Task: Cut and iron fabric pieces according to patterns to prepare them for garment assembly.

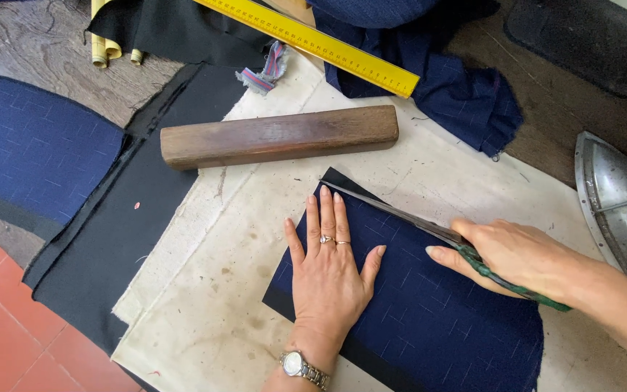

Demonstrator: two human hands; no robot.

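Left hand (pixel 326 272) lay flat, fingers spread, pinning the navy fabric piece (pixel 429 319); right hand (pixel 513 254), nearer its upper edge, gripped scissors (pixel 429 229) whose blades ran along that edge up-left.

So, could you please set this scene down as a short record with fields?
Setting: cream work cloth spread over a wooden table
Left hand: pressed flat on the navy fabric piece, rings and a wristwatch worn
Right hand: grips green-handled scissors, blades along the fabric's upper edge
Above the hands: wooden block, yellow ruler
Left side: black cloth, second navy piece
Right edge: metal iron
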